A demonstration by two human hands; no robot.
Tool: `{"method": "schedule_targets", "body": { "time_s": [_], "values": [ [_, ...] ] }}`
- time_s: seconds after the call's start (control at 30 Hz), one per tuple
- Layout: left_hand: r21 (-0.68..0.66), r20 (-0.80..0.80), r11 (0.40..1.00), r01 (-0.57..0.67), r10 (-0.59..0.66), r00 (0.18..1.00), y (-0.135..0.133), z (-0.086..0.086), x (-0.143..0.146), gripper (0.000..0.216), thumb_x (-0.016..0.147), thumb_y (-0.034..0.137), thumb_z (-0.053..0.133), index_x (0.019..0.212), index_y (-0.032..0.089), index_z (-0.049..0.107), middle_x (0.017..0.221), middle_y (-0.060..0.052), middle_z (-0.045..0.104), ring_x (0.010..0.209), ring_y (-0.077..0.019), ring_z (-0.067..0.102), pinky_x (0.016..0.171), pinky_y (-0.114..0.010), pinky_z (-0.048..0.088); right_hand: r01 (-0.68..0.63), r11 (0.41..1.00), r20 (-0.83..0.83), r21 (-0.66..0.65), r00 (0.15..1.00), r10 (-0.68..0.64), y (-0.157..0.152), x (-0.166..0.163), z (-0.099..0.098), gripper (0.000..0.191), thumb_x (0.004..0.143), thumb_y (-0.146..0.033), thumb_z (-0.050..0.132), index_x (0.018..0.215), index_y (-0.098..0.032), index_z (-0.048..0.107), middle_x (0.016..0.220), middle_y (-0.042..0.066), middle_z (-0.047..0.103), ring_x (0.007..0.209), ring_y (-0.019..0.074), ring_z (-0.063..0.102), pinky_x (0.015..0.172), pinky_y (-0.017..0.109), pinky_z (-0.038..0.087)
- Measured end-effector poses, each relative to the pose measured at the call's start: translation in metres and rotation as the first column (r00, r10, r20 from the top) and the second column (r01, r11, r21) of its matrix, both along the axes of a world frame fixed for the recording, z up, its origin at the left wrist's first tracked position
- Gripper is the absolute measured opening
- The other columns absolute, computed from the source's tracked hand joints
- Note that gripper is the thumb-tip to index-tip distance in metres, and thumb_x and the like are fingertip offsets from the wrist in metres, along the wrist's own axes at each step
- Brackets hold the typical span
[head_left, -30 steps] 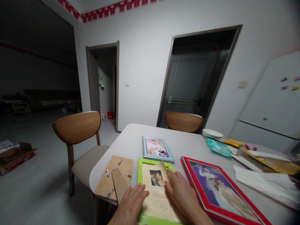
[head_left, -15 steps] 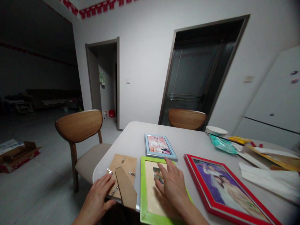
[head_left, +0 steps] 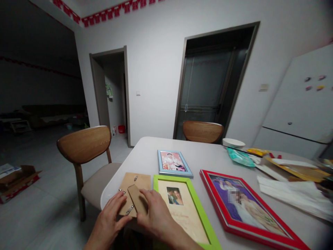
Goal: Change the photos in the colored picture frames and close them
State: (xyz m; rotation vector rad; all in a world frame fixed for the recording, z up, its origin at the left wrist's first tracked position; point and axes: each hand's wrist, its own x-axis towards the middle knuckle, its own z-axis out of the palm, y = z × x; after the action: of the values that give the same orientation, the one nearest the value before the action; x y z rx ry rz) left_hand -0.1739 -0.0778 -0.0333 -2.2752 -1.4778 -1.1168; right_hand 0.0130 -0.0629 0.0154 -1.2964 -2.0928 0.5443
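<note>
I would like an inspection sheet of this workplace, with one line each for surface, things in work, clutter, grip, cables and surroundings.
Surface: white table with rounded corners.
Things in work: backing board with metal clips and a stand, at the table's near left; beside it, green frame with a sheet bearing a small photo.
Clutter: blue frame, red frame, white bowl, teal packet, white paper or cloth.
Grip: left hand at the board's left edge, right hand at the stand; firmness cannot be told.
Cables: nothing seen for certain.
Surroundings: wooden chair on the left, another behind the table, cardboard box on the floor.
</note>
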Motion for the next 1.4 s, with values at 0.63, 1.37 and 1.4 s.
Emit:
{"method": "schedule_targets", "body": {
  "time_s": [0.63, 1.37, 1.4],
  "values": [
    [-0.436, 0.127, 0.842, 0.317, -0.291, 0.948, -0.017, 0.023, 0.132, 0.028, 0.065, 0.008, 0.057, 0.092, 0.014, 0.054, 0.101, -0.009, 0.059, 0.098, -0.0206, 0.051, 0.088, -0.032, 0.041, 0.114, 0.986, 0.191, -0.119, 0.977, -0.09, -0.02, 0.137, -0.006, 0.039, 0.061, -0.02, 0.045, 0.098, -0.018, 0.058, 0.088, 0.006, 0.056, 0.083, 0.0173, 0.053, 0.077, 0.027, 0.04],
    [-0.544, 0.049, 0.786, 0.292, -0.318, 0.947, -0.019, 0.025, 0.115, 0.033, 0.057, 0.024, 0.067, 0.086, 0.016, 0.053, 0.118, -0.011, 0.05, 0.113, -0.0253, 0.039, 0.099, -0.05, 0.018, 0.192, 0.972, 0.34, 0.135, 0.912, -0.227, 0.024, 0.138, -0.023, 0.03, 0.078, -0.023, 0.036, 0.074, -0.017, 0.065, 0.078, 0.008, 0.053, 0.077, 0.0175, 0.049, 0.07, 0.028, 0.037],
    [-0.542, 0.053, 0.789, 0.291, -0.313, 0.948, -0.019, 0.025, 0.116, 0.033, 0.058, 0.024, 0.066, 0.087, 0.016, 0.053, 0.117, -0.011, 0.05, 0.113, -0.0254, 0.039, 0.098, -0.05, 0.018, 0.18, 0.974, 0.346, 0.136, 0.913, -0.217, 0.024, 0.138, -0.023, 0.03, 0.078, -0.023, 0.036, 0.072, -0.017, 0.065, 0.077, 0.008, 0.053, 0.076, 0.017, 0.049, 0.07, 0.027, 0.037]
  ]
}}
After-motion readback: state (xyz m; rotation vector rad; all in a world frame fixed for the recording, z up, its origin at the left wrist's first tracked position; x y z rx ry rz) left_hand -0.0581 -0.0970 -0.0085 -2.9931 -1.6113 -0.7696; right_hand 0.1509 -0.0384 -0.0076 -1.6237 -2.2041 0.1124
